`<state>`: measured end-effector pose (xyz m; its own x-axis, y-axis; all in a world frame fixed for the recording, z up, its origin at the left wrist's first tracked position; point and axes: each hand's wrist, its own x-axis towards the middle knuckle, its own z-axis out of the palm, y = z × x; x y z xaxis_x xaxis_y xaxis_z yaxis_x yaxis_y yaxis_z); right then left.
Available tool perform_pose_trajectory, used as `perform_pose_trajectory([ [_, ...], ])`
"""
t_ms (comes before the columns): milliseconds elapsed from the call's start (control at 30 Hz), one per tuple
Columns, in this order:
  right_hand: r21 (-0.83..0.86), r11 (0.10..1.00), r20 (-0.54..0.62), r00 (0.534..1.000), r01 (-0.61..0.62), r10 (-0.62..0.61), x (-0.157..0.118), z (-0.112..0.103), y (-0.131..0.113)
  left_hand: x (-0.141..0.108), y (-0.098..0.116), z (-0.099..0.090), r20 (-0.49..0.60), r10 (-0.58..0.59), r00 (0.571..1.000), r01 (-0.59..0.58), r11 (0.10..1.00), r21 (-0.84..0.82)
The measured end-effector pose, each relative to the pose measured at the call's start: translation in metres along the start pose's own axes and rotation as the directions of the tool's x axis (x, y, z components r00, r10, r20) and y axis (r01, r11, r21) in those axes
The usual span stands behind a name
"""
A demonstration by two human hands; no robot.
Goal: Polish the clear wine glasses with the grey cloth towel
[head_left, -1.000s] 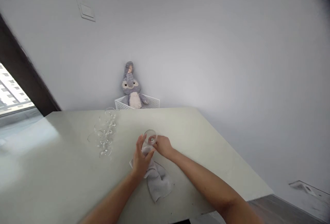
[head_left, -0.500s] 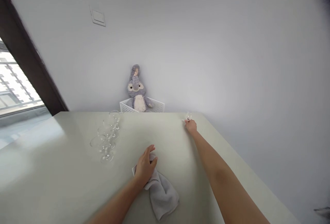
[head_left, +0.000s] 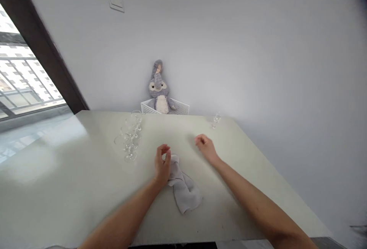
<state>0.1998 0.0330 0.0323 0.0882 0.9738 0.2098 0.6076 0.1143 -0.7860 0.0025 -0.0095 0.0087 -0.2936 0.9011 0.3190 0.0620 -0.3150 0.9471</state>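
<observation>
My left hand [head_left: 162, 168] is loosely curled, thumb and fingers apart, with nothing visible in it. It is beside the upper end of a crumpled light grey cloth [head_left: 186, 193] on the table; whether it touches the cloth I cannot tell. My right hand [head_left: 207, 148] hovers over the table right of the cloth, fingers loosely bent and holding nothing. Beyond it, a small clear stemmed glass [head_left: 217, 119] stands near the far right edge. Several clear stemmed glasses [head_left: 131, 145] stand in a close, overlapping row left of my left hand.
The pale table [head_left: 86, 187] stretches to both sides. Behind its far edge, a grey plush toy [head_left: 160, 92] sits in a white perforated basket [head_left: 182, 107] against the wall [head_left: 258, 50]. A dark frame [head_left: 48, 46] borders a bright opening at the left.
My right hand has let go of the small glass and drawn back toward me. My left hand has lifted off the cloth's upper end, its fingers more curled. The view has tilted down.
</observation>
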Motion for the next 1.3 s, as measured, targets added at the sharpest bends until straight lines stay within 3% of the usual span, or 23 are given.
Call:
perform_pose_trajectory([
  [33, 0.017, 0.986, 0.154, 0.974, 0.167, -0.167, -0.022, 0.011, -0.012, 0.001, 0.005, -0.001, -0.073, 0.005, 0.997, -0.007, 1.000, -0.029],
  [100, -0.029, 0.905, 0.391, 0.838, 0.425, -0.381, -0.063, 0.029, -0.034, 0.003, 0.015, -0.004, -0.213, -0.050, 0.976, 0.017, 0.988, -0.151],
  [133, -0.087, 0.849, 0.476, 0.770, 0.522, -0.425, -0.079, 0.036, -0.042, 0.004, 0.021, -0.007, -0.264, -0.113, 0.958, 0.049, 0.970, -0.238],
  [200, -0.227, 0.756, 0.547, 0.723, 0.613, -0.422, -0.100, 0.046, -0.051, 0.007, 0.032, -0.017, -0.309, -0.272, 0.911, 0.127, 0.899, -0.419],
  [267, -0.318, 0.716, 0.539, 0.740, 0.621, -0.402, -0.108, 0.053, -0.052, 0.010, 0.041, -0.033, -0.311, -0.419, 0.853, 0.189, 0.803, -0.565],
  [367, -0.273, 0.779, 0.480, 0.782, 0.564, -0.398, -0.101, 0.058, -0.046, 0.017, 0.049, -0.064, -0.283, -0.615, 0.736, 0.244, 0.631, -0.736],
  [433, -0.151, 0.881, 0.413, 0.839, 0.448, -0.355, -0.093, 0.061, -0.040, 0.025, 0.050, -0.082, -0.213, -0.729, 0.650, 0.281, 0.491, -0.825],
  [500, 0.051, 0.975, 0.346, 0.912, 0.215, -0.220, -0.086, 0.061, -0.034, 0.033, 0.048, -0.094, -0.110, -0.775, 0.623, 0.318, 0.380, -0.869],
  [567, 0.320, 0.942, 0.328, 0.945, -0.103, -0.008, -0.081, 0.059, -0.030, 0.039, 0.043, -0.100, -0.032, -0.749, 0.662, 0.333, 0.332, -0.882],
  [633, 0.553, 0.758, 0.355, 0.921, -0.346, 0.160, -0.077, 0.054, -0.025, 0.043, 0.036, -0.103, 0.003, -0.700, 0.714, 0.320, 0.322, -0.891],
  [700, 0.666, 0.599, 0.382, 0.893, -0.444, 0.237, -0.073, 0.049, -0.020, 0.046, 0.031, -0.104, 0.006, -0.663, 0.748, 0.287, 0.316, -0.904],
  [767, 0.688, 0.553, 0.404, 0.881, -0.470, 0.246, -0.067, 0.046, -0.014, 0.047, 0.027, -0.105, 0.000, -0.643, 0.766, 0.247, 0.295, -0.923],
  [900, 0.715, 0.564, 0.359, 0.909, -0.414, 0.213, -0.059, 0.041, -0.008, 0.048, 0.030, -0.108, -0.012, -0.653, 0.757, 0.200, 0.249, -0.948],
  [967, 0.741, 0.598, 0.238, 0.952, -0.306, 0.192, -0.060, 0.036, -0.011, 0.047, 0.033, -0.106, -0.024, -0.669, 0.743, 0.203, 0.260, -0.944],
  [1033, 0.735, 0.655, 0.107, 0.984, -0.177, 0.145, -0.063, 0.028, -0.018, 0.042, 0.036, -0.098, -0.038, -0.644, 0.764, 0.219, 0.314, -0.924],
  [1167, 0.665, 0.747, -0.078, 0.996, 0.018, 0.045, -0.071, 0.013, -0.028, 0.024, 0.042, -0.059, 0.063, -0.506, 0.860, 0.331, 0.460, -0.824],
  [1300, 0.684, 0.729, -0.180, 0.974, 0.022, 0.139, -0.071, 0.009, -0.026, 0.010, 0.042, -0.011, 0.233, -0.335, 0.913, 0.396, 0.595, -0.699],
])
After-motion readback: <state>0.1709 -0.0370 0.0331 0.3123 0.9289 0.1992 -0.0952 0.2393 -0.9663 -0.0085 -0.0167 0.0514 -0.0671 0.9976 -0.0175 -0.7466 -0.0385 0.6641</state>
